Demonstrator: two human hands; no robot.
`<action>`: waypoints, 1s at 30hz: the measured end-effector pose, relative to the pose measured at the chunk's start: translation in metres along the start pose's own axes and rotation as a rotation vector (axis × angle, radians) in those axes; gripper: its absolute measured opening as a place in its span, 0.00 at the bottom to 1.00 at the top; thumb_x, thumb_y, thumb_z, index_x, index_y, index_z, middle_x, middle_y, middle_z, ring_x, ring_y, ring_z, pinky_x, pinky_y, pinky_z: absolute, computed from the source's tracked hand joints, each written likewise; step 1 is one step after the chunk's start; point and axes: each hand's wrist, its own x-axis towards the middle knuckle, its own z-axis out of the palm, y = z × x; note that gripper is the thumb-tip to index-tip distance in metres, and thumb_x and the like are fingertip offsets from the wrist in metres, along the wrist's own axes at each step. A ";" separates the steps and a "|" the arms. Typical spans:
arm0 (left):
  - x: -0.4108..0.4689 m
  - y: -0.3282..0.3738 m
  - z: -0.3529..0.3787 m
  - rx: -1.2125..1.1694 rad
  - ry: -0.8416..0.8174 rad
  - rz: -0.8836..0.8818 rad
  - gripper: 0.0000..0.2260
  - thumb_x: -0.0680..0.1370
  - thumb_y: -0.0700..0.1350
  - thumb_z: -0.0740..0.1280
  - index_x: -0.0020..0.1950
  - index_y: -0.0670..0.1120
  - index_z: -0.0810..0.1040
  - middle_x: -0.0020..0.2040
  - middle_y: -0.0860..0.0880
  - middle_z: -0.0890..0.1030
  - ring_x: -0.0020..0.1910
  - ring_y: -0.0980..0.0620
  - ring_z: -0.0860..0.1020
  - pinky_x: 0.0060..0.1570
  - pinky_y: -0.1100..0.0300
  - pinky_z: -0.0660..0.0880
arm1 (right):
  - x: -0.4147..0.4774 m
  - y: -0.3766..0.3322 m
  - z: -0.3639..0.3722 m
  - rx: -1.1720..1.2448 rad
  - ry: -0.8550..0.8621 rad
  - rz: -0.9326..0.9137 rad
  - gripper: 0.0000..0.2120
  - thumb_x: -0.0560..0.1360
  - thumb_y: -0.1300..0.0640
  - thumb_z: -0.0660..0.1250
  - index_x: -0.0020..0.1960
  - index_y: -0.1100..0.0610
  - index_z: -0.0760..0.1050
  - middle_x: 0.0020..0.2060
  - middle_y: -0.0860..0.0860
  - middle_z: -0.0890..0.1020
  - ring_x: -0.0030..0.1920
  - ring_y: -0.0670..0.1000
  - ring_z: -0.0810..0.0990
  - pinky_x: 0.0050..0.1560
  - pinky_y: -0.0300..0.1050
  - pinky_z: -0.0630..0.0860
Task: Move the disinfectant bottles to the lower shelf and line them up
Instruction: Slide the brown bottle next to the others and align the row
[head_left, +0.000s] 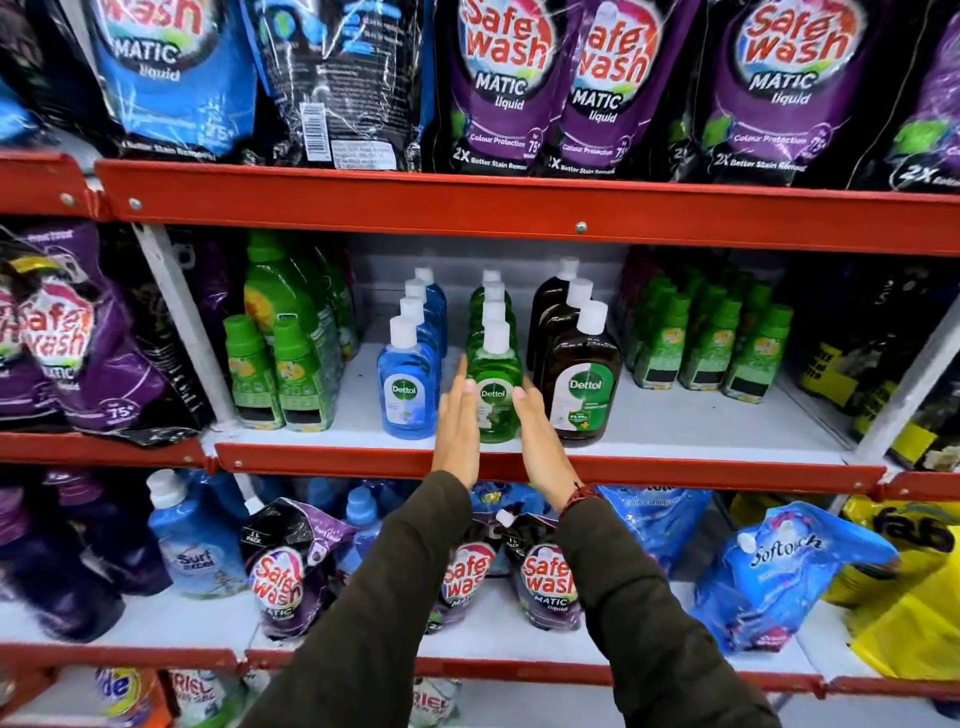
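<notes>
Three rows of Dettol disinfectant bottles with white caps stand on the middle shelf: a blue row, a green row and a brown row. My left hand is flat and upright against the left side of the front green bottle. On that bottle's right side is my right hand, also flat with fingers straight. Both palms face inward, bracketing the green row. Neither hand holds anything.
Small green bottles stand left and right of the Dettol rows. Purple and blue Safe Wash pouches fill the shelf above. The shelf below carries pouches and blue bottles. A red shelf lip runs under my wrists.
</notes>
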 end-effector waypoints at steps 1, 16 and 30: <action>0.000 -0.001 0.000 0.013 -0.004 0.002 0.29 0.80 0.67 0.49 0.81 0.63 0.56 0.83 0.56 0.59 0.82 0.56 0.54 0.82 0.45 0.50 | 0.000 0.002 0.001 -0.008 0.007 0.006 0.27 0.82 0.39 0.52 0.79 0.47 0.58 0.75 0.43 0.68 0.71 0.38 0.69 0.74 0.38 0.64; -0.017 -0.003 -0.051 0.103 0.396 0.324 0.23 0.85 0.49 0.52 0.80 0.44 0.61 0.79 0.48 0.64 0.78 0.62 0.61 0.74 0.71 0.56 | -0.011 0.001 0.052 0.078 0.229 -0.121 0.20 0.77 0.34 0.54 0.64 0.38 0.72 0.67 0.48 0.76 0.68 0.51 0.75 0.68 0.57 0.75; 0.028 -0.036 -0.093 -0.106 0.084 -0.077 0.37 0.75 0.77 0.55 0.80 0.63 0.58 0.81 0.47 0.66 0.79 0.48 0.66 0.79 0.40 0.62 | 0.015 -0.003 0.089 0.111 -0.056 0.089 0.23 0.85 0.45 0.49 0.78 0.49 0.62 0.75 0.49 0.70 0.74 0.50 0.70 0.75 0.47 0.65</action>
